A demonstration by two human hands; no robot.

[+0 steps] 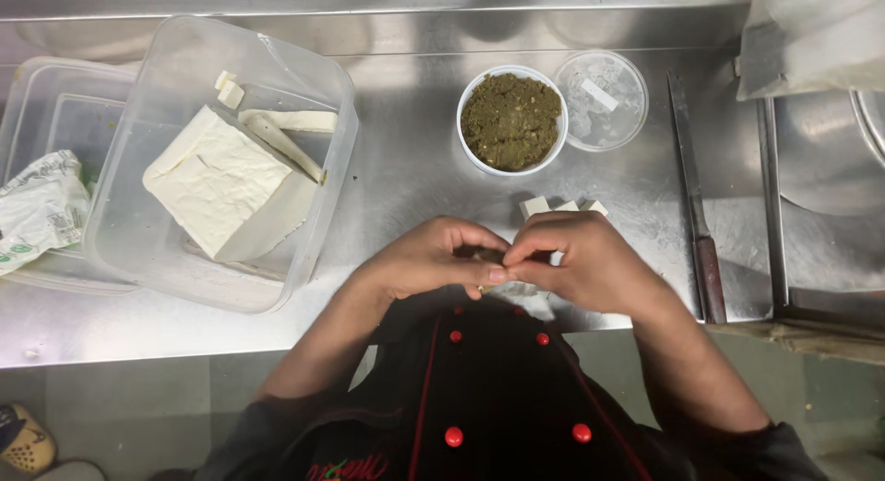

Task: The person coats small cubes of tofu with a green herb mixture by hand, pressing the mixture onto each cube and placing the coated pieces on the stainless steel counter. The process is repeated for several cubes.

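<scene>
- The left hand (433,257) and the right hand (576,260) meet at the front edge of the steel counter (406,181), fingertips touching each other.
- Both hands pinch a small greenish-dark piece of food (489,255) between thumbs and forefingers; most of it is hidden by the fingers, so its exact kind cannot be told.
- Just behind the right hand lie a few small white paneer cubes (536,205) on the counter.
- Further back stands a round white tub of green-brown paste (512,120), with its clear round lid (604,99) lying just beside it on the right.
- To the left, a clear plastic container (313,76) sits tilted and holds a large white paneer block (217,177) with a few cut slabs.
- A second clear container (55,103) at the far left holds a crumpled wrapper (37,209).
- A long knife (696,200) with a dark wooden handle lies to the right of the hands, well apart from them.
</scene>
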